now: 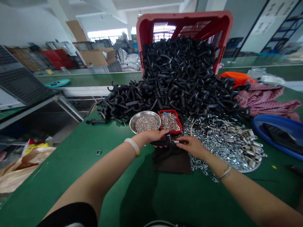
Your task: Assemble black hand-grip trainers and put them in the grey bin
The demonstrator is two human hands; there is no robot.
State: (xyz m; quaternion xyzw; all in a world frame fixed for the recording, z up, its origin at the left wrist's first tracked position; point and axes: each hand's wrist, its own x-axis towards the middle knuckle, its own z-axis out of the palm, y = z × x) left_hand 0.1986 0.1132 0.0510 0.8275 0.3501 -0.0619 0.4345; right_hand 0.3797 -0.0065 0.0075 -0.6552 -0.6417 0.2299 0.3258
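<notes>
My left hand (158, 136) is closed around a black plastic part (169, 138) with curved arms, held above a dark flat pad (172, 164). From the right, my right hand (194, 146) pinches a slim dark piece. A small silvery coil, like a spring (175, 142), shows between those fingertips and the black part. Whether the coil is fixed to either piece is hard to make out. Just beyond my hands stand a metal bowl (131, 123) of small metal pieces and a red tray (179, 120) holding small silvery pins or screws.
A large heap of black curved parts (180, 85) spills from a tipped red crate (184, 15). Metal rings and clips (222, 145) are piled at the right, beside a blue basin (258, 121) and checked cloth (267, 97). One ring (98, 152) lies at the left.
</notes>
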